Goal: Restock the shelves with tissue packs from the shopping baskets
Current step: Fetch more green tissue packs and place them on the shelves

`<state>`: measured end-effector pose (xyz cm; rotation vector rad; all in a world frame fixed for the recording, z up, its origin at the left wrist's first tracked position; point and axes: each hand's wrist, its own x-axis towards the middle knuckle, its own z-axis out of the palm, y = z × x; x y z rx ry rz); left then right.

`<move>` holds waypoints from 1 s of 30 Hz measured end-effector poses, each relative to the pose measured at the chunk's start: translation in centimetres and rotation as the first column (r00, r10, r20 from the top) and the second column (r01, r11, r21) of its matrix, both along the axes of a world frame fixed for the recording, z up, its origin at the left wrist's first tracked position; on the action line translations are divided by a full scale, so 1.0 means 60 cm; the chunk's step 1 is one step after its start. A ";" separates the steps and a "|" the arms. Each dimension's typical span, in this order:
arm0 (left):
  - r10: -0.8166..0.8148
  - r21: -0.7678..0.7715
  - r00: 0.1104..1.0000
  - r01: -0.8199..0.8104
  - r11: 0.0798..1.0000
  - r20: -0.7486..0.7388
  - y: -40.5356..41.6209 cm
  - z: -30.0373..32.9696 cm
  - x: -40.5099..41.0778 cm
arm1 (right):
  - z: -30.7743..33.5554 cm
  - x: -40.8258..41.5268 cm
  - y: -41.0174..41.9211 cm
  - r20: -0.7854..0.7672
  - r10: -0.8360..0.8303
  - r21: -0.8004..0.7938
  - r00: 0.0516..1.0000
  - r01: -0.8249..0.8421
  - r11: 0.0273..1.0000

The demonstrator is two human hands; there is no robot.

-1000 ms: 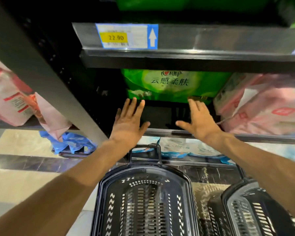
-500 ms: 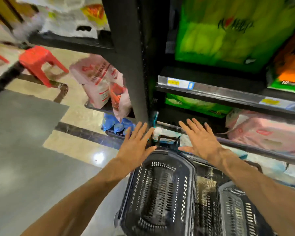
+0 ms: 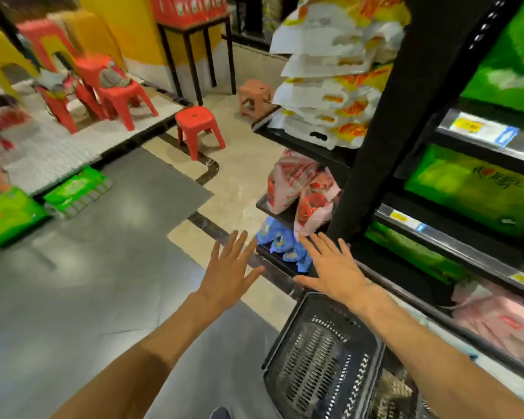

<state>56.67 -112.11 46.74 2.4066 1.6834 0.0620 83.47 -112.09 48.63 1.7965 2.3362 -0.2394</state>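
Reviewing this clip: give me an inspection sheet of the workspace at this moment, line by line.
Surface: grey and beige tiled floor; black shelves on the right.
Job's things: black basket on the floor holds no packs; green tissue packs on the shelves; more green packs on the floor, far left.
Clutter: red stool, red chairs, blue bags on the low end shelf.
Grippers: left hand and right hand both open, fingers spread, holding nothing.
Cables: nothing seen.
Surroundings: yellow wall, black table.
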 end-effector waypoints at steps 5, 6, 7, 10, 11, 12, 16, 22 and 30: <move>0.087 0.020 0.996 -0.087 0.996 -0.020 -0.002 0.056 -0.161 | 0.068 -0.172 0.034 -0.026 0.115 0.052 0.993 -0.114 0.992; 0.111 0.031 0.994 -0.110 0.993 -0.019 -0.004 0.066 -0.195 | 0.078 -0.209 0.041 -0.035 0.146 0.042 0.989 -0.144 0.989; 0.135 0.040 0.991 -0.134 0.990 -0.015 -0.007 0.075 -0.230 | 0.085 -0.246 0.050 -0.040 0.179 0.036 0.983 -0.177 0.984; 0.223 0.048 0.975 -0.223 0.974 -0.006 -0.017 0.106 -0.329 | 0.109 -0.360 0.080 -0.047 0.273 0.049 0.961 -0.271 0.961; 0.259 0.042 0.966 -0.259 0.965 -0.002 -0.021 0.115 -0.361 | 0.118 -0.398 0.089 -0.047 0.303 0.047 0.952 -0.301 0.952; 0.295 0.039 0.955 -0.295 0.955 0.010 -0.026 0.120 -0.393 | 0.125 -0.435 0.098 -0.042 0.331 0.042 0.943 -0.330 0.943; 0.434 0.111 0.899 -0.437 0.892 0.049 -0.038 0.136 -0.517 | 0.146 -0.570 0.136 -0.038 0.473 0.095 0.880 -0.468 0.879; 0.597 0.115 0.802 -0.594 0.796 0.018 -0.048 0.156 -0.667 | 0.164 -0.749 0.209 -0.058 0.622 0.122 0.781 -0.613 0.781; 0.730 0.138 0.684 -0.724 0.676 0.017 0.031 0.116 -0.821 | 0.134 -0.937 0.354 -0.077 0.720 0.106 0.690 -0.712 0.694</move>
